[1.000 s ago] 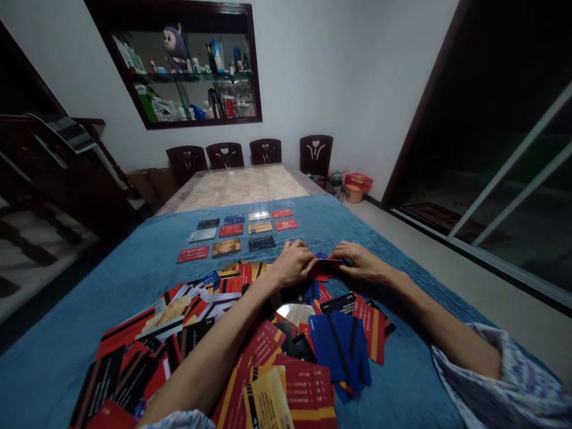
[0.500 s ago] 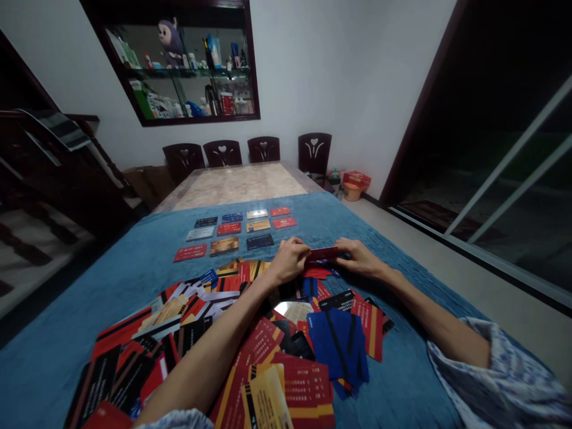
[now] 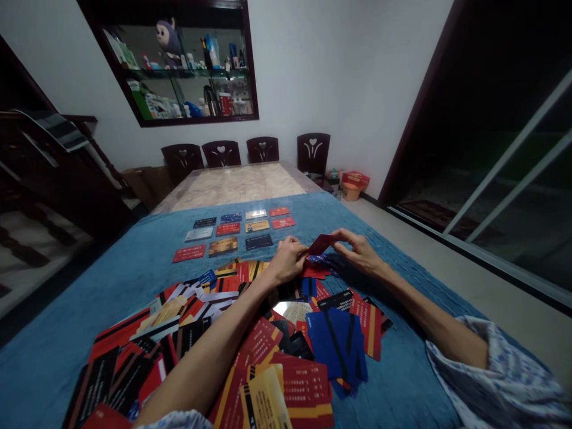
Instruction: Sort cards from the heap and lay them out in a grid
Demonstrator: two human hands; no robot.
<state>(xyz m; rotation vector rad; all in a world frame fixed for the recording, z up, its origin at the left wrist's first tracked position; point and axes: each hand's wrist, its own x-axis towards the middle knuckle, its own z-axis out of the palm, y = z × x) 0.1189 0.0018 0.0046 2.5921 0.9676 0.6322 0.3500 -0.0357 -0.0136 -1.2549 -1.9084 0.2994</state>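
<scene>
A dark red card (image 3: 322, 243) is held tilted above the far right edge of a card heap. My right hand (image 3: 358, 250) pinches its right end between thumb and fingers. The fingers of my left hand (image 3: 289, 260) are curled closed at the card's lower left corner. Below my hands spreads a loose heap of cards, with several blue cards (image 3: 337, 344), red cards with a yellow stripe (image 3: 306, 381) and a gold card (image 3: 267, 398) near the front. Beyond my left hand, cards lie in spaced rows, among them a gold-brown card (image 3: 223, 245) and a dark blue card (image 3: 258, 241).
A blue cloth (image 3: 147, 250) covers the near part of the table, and its bare marble-like top (image 3: 241, 182) shows farther off. Dark chairs (image 3: 314, 152) stand behind it. A shelf cabinet (image 3: 257, 77) is set in the wall. A red box (image 3: 356, 179) is on the floor at right.
The dark red card has tipped up, its right end rising with my right hand. My left hand stays almost in place. The rows and the heap look the same.
</scene>
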